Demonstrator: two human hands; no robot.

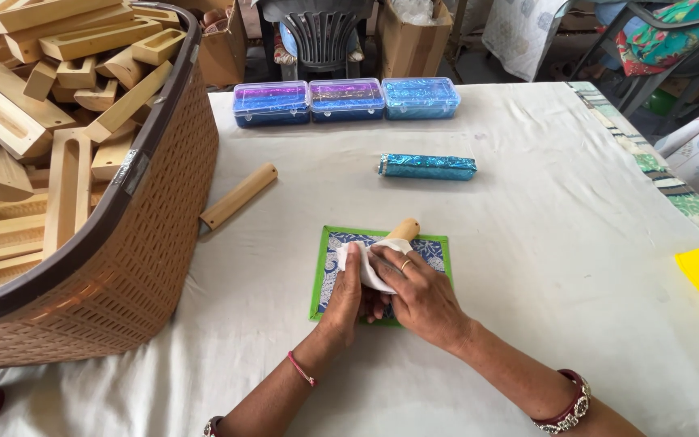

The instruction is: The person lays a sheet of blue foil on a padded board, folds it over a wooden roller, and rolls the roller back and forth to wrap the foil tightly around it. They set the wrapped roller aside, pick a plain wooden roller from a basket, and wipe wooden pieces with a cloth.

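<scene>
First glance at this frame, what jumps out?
The big brown woven basket at far left, heaped with pale wooden pieces. Next, both hands at centre: left hand and right hand press a white cloth on a wooden stick over a green-edged blue patterned sheet. Three shiny lidded boxes line the table's far edge.

Basket (pixel 147 243) stands left; boxes (pixel 346 100) lie behind the roll (pixel 427 167); a block (pixel 404 228) apparently rests on the sheet (pixel 321 275).

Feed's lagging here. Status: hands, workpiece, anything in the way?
Left hand and right hand both pressing white cloth on wooden stick. Stick over green-edged patterned sheet. Nothing in the way.
</scene>
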